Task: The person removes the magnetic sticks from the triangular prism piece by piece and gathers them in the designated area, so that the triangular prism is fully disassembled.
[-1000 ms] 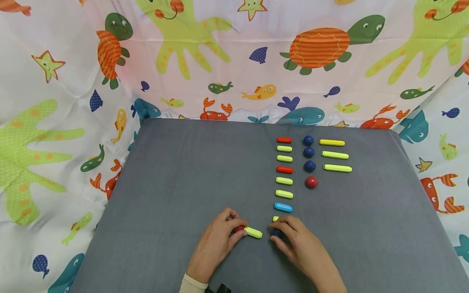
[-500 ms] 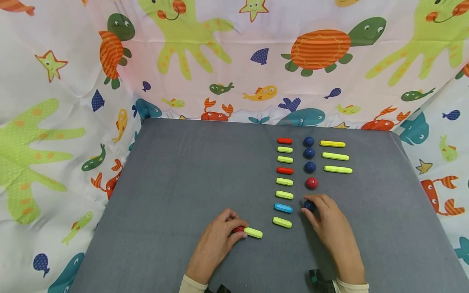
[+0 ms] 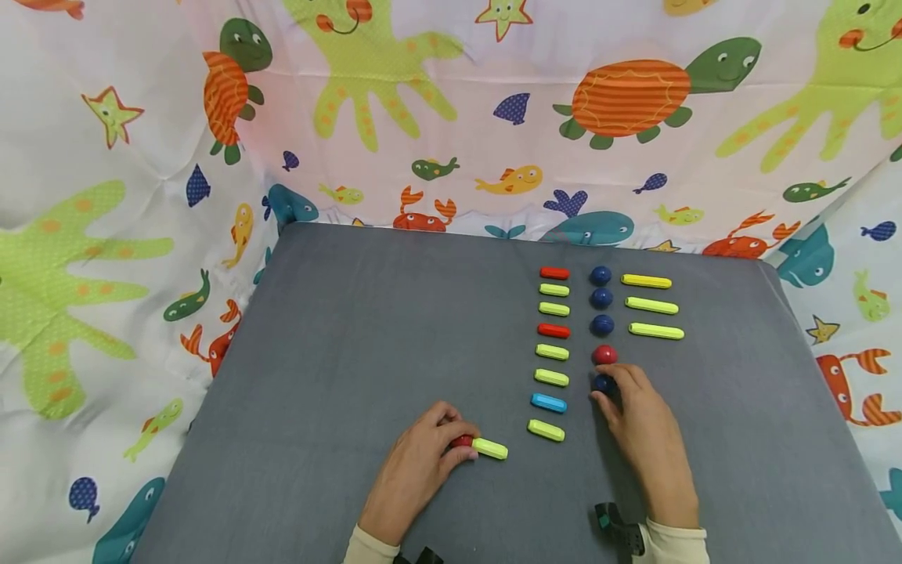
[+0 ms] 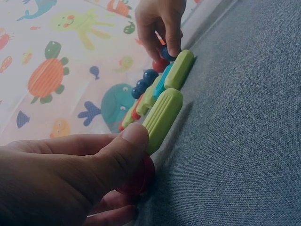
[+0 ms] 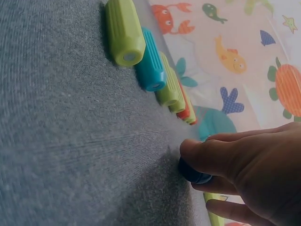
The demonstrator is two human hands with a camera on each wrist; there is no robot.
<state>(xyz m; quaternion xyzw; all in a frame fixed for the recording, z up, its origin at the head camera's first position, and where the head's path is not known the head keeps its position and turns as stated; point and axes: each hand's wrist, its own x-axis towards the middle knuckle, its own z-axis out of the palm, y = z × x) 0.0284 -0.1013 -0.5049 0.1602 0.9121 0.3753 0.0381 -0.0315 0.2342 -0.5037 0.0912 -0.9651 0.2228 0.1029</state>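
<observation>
My left hand (image 3: 417, 471) pinches a red ball (image 3: 461, 442) between thumb and fingers. A yellow-green ribbed rod (image 3: 490, 449) juts rightward from that ball, touching it; the left wrist view shows the rod (image 4: 164, 115) close up beside the thumb. On the right, my right hand (image 3: 650, 439) pinches a dark blue ball (image 3: 602, 384) at the table surface. Fingers cover part of this ball (image 5: 193, 172) in the right wrist view. Just beyond it lies another red ball (image 3: 604, 355), at the near end of a column with several dark blue balls (image 3: 602, 298).
Left of the balls runs a column of short rods: red (image 3: 553, 331), yellow-green (image 3: 546, 430) and blue (image 3: 548, 403). Three longer yellow to yellow-green rods (image 3: 651, 305) lie to their right. A printed sea-animal cloth (image 3: 451, 102) hangs behind the grey table (image 3: 366, 329).
My right hand carried the dark blue ball from beside the nearest short rod, right and away, to just below the red ball in the column. The left hand keeps its hold, nearly still.
</observation>
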